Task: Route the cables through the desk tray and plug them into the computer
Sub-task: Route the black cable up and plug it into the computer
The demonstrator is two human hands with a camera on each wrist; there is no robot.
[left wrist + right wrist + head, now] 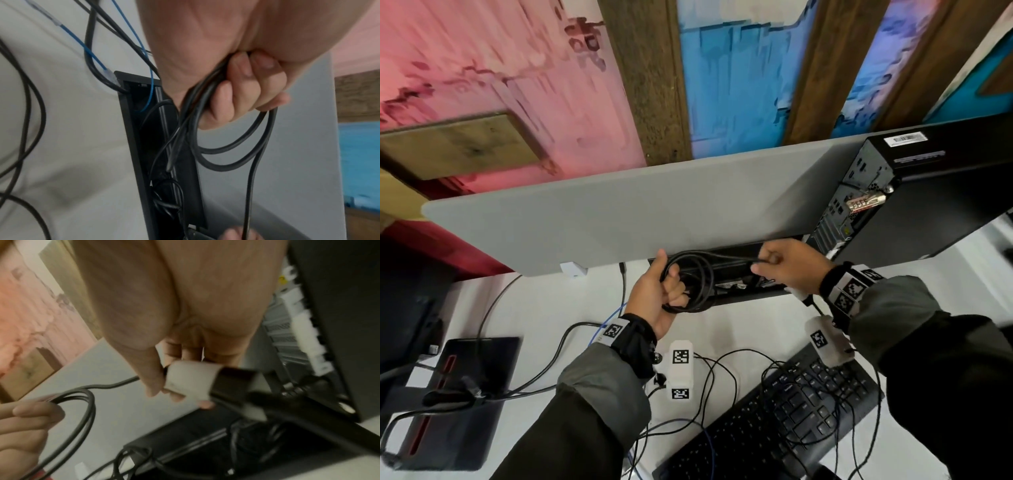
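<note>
White desk (544, 308) under a grey divider panel (637, 212), painted wall behind. Far left of the head view: flat black device (462, 394) with cables trailing off it. Left of centre: left hand (657, 294) curled tight round a coiled black cable (702, 284), loops hanging over the open desk tray (739, 298). Blue cable (96, 61) and other black leads already dropping into the tray's near end in the left-wrist view. Right of centre: right hand (787, 263) pinching the same cable close to its white-sleeved plug (191, 381). Lower centre: keyboard (774, 418) under loose wires. Upper right: computer (893, 202), rear ports facing the hands.

Step, judged: paying out slack, routing not finished, plug not yet in. Next needs coil fed down the tray, plug carried right to a matching port.

Plug type blurred. Tray interior dark, contents unclear. Port labels unreadable.
</note>
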